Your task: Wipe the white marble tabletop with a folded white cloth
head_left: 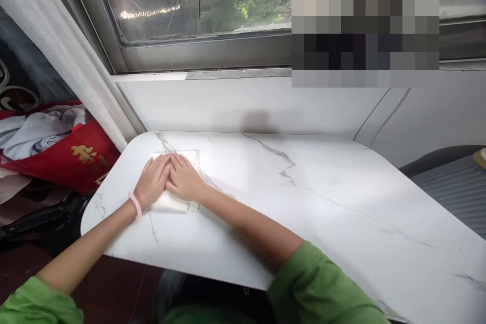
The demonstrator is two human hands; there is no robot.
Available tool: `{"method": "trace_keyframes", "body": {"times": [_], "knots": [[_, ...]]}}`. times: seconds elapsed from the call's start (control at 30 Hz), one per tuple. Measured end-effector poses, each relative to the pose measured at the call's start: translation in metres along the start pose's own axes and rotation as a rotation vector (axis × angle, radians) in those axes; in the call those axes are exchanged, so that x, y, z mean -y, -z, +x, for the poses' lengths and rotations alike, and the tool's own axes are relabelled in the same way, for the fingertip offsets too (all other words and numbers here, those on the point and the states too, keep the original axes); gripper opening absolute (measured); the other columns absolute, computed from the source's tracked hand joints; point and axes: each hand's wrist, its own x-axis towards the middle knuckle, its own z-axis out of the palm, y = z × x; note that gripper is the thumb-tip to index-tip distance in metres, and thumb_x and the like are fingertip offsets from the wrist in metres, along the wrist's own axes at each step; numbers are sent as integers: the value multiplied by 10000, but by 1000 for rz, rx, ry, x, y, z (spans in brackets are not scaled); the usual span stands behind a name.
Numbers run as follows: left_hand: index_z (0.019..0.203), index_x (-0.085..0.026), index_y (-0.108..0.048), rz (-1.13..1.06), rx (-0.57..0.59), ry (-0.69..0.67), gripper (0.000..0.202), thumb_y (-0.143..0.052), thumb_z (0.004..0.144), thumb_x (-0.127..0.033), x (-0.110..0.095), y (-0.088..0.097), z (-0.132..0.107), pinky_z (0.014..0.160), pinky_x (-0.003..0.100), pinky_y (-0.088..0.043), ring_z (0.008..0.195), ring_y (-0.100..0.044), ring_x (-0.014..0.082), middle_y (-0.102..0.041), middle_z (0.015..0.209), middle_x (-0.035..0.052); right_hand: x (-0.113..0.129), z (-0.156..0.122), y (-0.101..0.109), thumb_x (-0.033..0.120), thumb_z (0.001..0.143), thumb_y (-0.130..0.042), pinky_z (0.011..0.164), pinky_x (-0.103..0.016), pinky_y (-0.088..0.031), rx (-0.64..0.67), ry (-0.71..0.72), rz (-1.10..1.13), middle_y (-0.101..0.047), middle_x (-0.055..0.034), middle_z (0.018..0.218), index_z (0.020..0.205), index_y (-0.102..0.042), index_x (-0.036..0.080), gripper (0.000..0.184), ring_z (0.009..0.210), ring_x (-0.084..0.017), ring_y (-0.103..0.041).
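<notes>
A folded white cloth [170, 201] lies flat near the left end of the white marbled table [322, 177]. My left hand [152, 179] rests on it, palm down, with the fingers stretched out and a pink beaded bracelet at the wrist. Beside it, my right hand [186, 177] also presses flat on the cloth, fingers extended. The two hands touch at the thumbs and fingertips. Most of the cloth's middle is hidden under them.
Behind the table runs a white wall panel [182, 101] below a window [228, 0]. At the left hang a white curtain [76, 61] and a red bag [91, 157] with clothes in it. A grey ribbed seat [448, 192] stands at the right.
</notes>
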Motion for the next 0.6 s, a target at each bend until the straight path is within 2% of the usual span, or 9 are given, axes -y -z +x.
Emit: {"method": "trace_keyframes", "body": {"times": [0.13, 0.27, 0.4, 0.5, 0.6], "knots": [[1379, -98, -377, 55, -33, -59, 485, -197, 972, -290, -49, 0, -42, 1102, 446, -276, 1316, -371, 227, -441, 1407, 135, 14, -53, 18, 282, 844, -436, 1137, -502, -218, 21, 73, 48, -330, -246, 1459, 1387, -351, -34, 634, 1387, -310, -232], [1431, -109, -312, 95, 24, -183, 504, -258, 952, -257, -85, 7, -73, 1060, 450, -339, 1316, -368, 256, -410, 1430, 147, 33, -101, 32, 275, 828, -451, 1155, -509, -175, 35, 79, 94, -273, -255, 1482, 1424, -278, -41, 697, 1407, -322, -157], [1450, -167, -300, 88, 98, -242, 525, -306, 938, -282, -93, 16, -76, 1026, 465, -372, 1271, -415, 279, -426, 1423, 127, 43, -119, 42, 279, 843, -442, 1168, -497, -136, 75, 27, 137, -231, -257, 1497, 1437, -244, -48, 706, 1417, -325, -105], [1425, -197, -345, 44, 118, -196, 490, -312, 951, -319, -89, 17, -68, 1024, 452, -374, 1253, -421, 268, -453, 1401, 102, 39, -111, 46, 329, 870, -438, 1166, -495, -140, 115, -16, 178, -223, -226, 1511, 1455, -232, 4, 700, 1418, -309, -118], [1391, -189, -374, -21, 80, -109, 454, -221, 977, -297, -86, 8, -52, 1052, 436, -341, 1266, -398, 233, -466, 1376, 95, 27, -94, 49, 321, 868, -454, 1145, -503, -186, 211, -116, 203, -242, -219, 1506, 1459, -232, 32, 694, 1406, -313, -165]]}}
